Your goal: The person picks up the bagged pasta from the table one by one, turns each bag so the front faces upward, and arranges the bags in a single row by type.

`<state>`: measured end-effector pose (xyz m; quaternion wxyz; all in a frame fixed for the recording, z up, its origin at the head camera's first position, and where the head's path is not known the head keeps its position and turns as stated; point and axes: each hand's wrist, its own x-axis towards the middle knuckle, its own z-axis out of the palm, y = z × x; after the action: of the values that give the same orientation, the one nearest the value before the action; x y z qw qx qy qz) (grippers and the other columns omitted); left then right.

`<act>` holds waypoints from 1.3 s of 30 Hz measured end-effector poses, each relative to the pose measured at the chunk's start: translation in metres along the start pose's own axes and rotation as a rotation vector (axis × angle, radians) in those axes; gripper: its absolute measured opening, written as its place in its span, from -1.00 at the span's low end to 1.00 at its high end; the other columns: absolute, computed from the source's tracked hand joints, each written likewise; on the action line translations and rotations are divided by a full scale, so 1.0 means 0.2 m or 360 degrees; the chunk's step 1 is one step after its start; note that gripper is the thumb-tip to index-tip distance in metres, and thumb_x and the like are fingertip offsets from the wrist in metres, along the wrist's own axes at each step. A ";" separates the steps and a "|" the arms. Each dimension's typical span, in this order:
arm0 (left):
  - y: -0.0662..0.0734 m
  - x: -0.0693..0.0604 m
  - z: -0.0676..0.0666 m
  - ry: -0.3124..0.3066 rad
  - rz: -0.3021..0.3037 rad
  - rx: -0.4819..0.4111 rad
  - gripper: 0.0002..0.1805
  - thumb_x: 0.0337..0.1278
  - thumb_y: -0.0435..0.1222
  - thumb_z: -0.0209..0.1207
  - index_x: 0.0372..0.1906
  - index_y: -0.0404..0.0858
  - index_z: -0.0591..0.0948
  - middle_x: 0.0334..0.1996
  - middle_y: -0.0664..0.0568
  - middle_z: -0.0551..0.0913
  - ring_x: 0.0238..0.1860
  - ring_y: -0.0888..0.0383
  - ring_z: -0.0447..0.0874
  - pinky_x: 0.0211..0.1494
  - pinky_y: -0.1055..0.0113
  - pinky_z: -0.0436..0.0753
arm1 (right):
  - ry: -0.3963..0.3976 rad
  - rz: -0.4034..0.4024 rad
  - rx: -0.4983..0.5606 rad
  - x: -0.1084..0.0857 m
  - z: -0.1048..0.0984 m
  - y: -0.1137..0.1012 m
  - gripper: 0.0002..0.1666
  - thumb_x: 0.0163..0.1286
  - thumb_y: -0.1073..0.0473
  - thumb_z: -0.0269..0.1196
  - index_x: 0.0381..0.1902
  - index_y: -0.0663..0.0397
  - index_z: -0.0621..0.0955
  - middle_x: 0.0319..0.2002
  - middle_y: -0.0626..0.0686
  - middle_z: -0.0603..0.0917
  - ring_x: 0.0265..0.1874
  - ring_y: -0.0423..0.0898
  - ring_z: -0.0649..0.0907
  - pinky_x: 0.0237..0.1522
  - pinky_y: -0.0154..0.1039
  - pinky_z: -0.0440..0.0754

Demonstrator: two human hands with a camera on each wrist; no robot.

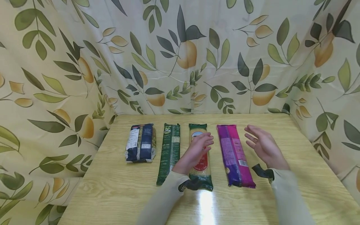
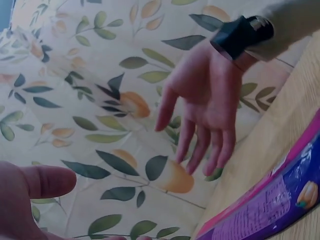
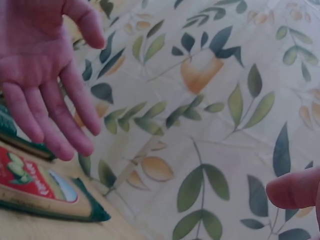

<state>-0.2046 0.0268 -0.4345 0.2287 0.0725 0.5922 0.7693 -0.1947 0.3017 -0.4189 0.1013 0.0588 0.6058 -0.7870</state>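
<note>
My left hand (image 1: pixel 197 152) hovers over a spaghetti pack with a red label and green ends (image 1: pixel 208 180), hiding part of it. Its fingers are extended and hold nothing. To the right of a pink and purple packet (image 1: pixel 234 156), my right hand (image 1: pixel 266 147) is raised with fingers loosely spread, also holding nothing. The palms face each other across that packet. In the left wrist view the right hand (image 2: pixel 205 100) hangs above the table beside the pink and purple packet (image 2: pixel 260 210). The right wrist view shows the left hand (image 3: pixel 45 70) over the red-labelled pack (image 3: pixel 45 187).
A dark green spaghetti pack (image 1: pixel 169 153) lies left of the red-labelled one. Farther left is a dark blue bag (image 1: pixel 144 143) with a see-through side. All lie in a row on the wooden table (image 1: pixel 112 193). A leaf-patterned cloth (image 1: pixel 180 81) hangs behind and along the sides.
</note>
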 end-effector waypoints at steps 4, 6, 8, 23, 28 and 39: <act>-0.03 0.03 0.02 -0.0003 -0.0033 -0.0115 -0.37 0.58 -0.16 -0.04 0.56 -0.38 0.22 0.53 -0.30 0.29 0.56 -0.25 0.26 0.65 -0.05 0.27 | 0.0025 0.0116 -0.0164 0.05 0.00 0.05 -0.33 0.63 -0.18 0.02 0.55 -0.15 0.17 0.45 -0.08 0.25 0.57 0.07 0.10 0.63 0.02 0.12; -0.06 0.04 0.03 0.0000 -0.0052 -0.0144 -0.36 0.58 -0.15 -0.05 0.56 -0.39 0.23 0.52 -0.31 0.29 0.56 -0.27 0.26 0.65 -0.06 0.27 | 0.0030 0.0157 -0.0205 0.07 0.00 0.07 -0.17 0.65 -0.19 -0.02 0.66 -0.03 -0.01 0.59 0.05 0.08 0.60 0.12 0.01 0.67 0.11 0.02; -0.08 0.05 0.05 0.0004 -0.0072 -0.0172 -0.37 0.58 -0.15 -0.07 0.55 -0.42 0.22 0.52 -0.34 0.28 0.56 -0.29 0.25 0.65 -0.09 0.25 | 0.0036 0.0188 -0.0235 0.08 -0.01 0.08 -0.09 0.66 -0.19 -0.06 0.69 0.07 -0.14 0.67 0.11 -0.12 0.58 0.12 0.04 0.65 0.10 0.07; -0.21 0.07 0.17 -0.0096 -0.0248 -0.0246 -0.42 0.48 -0.17 0.03 0.43 -0.44 0.40 0.46 -0.27 0.35 0.53 -0.23 0.26 0.65 -0.09 0.23 | 0.0053 0.0302 -0.0253 0.13 -0.04 0.15 -0.05 0.69 -0.17 -0.13 0.66 0.16 -0.32 0.69 0.21 -0.37 0.67 0.27 -0.25 0.66 0.28 -0.06; -0.24 0.06 0.21 -0.0126 -0.0269 -0.0263 -0.40 0.42 -0.21 0.06 0.42 -0.46 0.39 0.45 -0.27 0.37 0.55 -0.23 0.26 0.65 -0.09 0.24 | 0.0069 0.0322 -0.0260 0.14 -0.05 0.17 -0.04 0.68 -0.20 -0.13 0.67 0.14 -0.30 0.69 0.21 -0.35 0.67 0.27 -0.20 0.65 0.25 -0.01; -0.28 0.05 0.25 -0.0152 -0.0291 -0.0263 -0.48 0.43 -0.23 0.07 0.36 -0.43 0.44 0.42 -0.20 0.44 0.52 -0.17 0.30 0.64 -0.11 0.26 | 0.0063 0.0321 -0.0242 0.14 -0.03 0.19 -0.03 0.68 -0.19 -0.13 0.66 0.18 -0.30 0.69 0.25 -0.34 0.67 0.26 -0.06 0.66 0.20 0.04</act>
<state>-0.1789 0.0849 -0.4753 0.3309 0.0356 0.5194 0.7871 -0.2139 0.2962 -0.4621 0.1721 0.1271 0.6567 -0.7232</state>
